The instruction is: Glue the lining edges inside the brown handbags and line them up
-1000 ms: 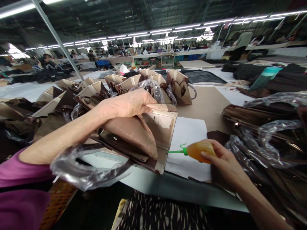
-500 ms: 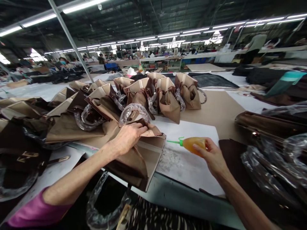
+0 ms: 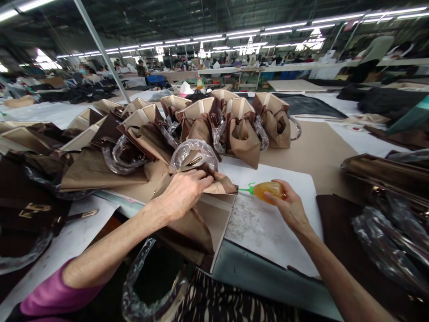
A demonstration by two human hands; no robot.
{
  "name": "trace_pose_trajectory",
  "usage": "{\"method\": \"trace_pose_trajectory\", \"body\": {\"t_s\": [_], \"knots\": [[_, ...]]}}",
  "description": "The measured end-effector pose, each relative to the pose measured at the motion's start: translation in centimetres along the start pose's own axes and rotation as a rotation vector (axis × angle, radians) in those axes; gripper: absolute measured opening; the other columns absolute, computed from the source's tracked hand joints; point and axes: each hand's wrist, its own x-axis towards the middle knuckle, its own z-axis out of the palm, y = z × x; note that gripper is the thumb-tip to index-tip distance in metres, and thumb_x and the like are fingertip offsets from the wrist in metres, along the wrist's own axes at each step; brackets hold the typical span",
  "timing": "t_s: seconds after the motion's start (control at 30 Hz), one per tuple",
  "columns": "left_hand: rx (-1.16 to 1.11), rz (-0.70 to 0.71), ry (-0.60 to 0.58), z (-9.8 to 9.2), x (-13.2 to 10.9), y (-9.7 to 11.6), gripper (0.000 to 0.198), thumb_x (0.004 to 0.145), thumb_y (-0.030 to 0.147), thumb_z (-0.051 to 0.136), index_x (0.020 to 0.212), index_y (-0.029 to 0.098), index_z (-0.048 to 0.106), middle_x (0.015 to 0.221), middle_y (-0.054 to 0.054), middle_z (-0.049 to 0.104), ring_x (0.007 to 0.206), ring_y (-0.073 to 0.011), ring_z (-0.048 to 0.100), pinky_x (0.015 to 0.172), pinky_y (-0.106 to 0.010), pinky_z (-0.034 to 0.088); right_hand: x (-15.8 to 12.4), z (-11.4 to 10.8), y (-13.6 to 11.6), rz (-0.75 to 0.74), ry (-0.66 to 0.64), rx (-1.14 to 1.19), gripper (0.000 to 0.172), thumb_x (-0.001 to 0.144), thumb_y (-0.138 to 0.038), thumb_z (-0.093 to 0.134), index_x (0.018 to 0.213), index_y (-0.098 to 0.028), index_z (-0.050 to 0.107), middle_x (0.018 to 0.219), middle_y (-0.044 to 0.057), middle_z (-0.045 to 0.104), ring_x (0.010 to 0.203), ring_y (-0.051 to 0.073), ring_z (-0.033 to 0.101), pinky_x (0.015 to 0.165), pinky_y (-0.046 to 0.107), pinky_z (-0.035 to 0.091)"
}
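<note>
My left hand is closed on the brown lining of a handbag, which lies on its side at the table's front edge. One plastic-wrapped handle of this bag arches up behind my fingers. In my right hand is a soft squeeze bottle of amber liquid, held nearly level with my fingers wrapped round it. Its thin green nozzle points left, and the tip is at the bag's right corner. Whether the tip touches the lining I cannot tell.
Several brown handbags stand behind and to the left. White paper covers the table under the bottle, with brown board beyond it. More dark bags with wrapped handles lie at the right. A slanted metal pole rises behind.
My right hand has brought the bottle left, so the nozzle tip has come up to the bag's corner. My left hand keeps its hold on the lining. The camera view has shifted slightly.
</note>
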Motion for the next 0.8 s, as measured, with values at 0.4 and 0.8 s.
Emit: {"method": "trace_pose_trajectory", "body": {"t_s": [0.4, 0.8], "knots": [[-0.027, 0.011, 0.053, 0.9, -0.4, -0.1, 0.027, 0.092, 0.01, 0.047, 0.113, 0.015, 0.063, 0.105, -0.007, 0.065, 0.099, -0.027, 0.063, 0.08, -0.04, 0.054, -1.6, -1.3, 0.4, 0.128, -0.153, 0.079, 0.054, 0.068, -0.052, 0.08, 0.107, -0.02, 0.061, 0.097, 0.005, 0.065, 0.088, 0.027, 0.061, 0.081, 0.039, 0.05], [-0.083, 0.038, 0.106, 1.7, -1.2, -0.2, 0.029, 0.092, 0.01, 0.047, 0.116, 0.013, 0.062, 0.107, -0.009, 0.065, 0.1, -0.0275, 0.063, 0.083, -0.043, 0.054, -2.8, -1.1, 0.0, 0.23, -0.222, 0.131, 0.05, 0.071, -0.05, 0.08, 0.105, -0.019, 0.061, 0.099, 0.006, 0.066, 0.09, 0.026, 0.06, 0.082, 0.038, 0.048]]}}
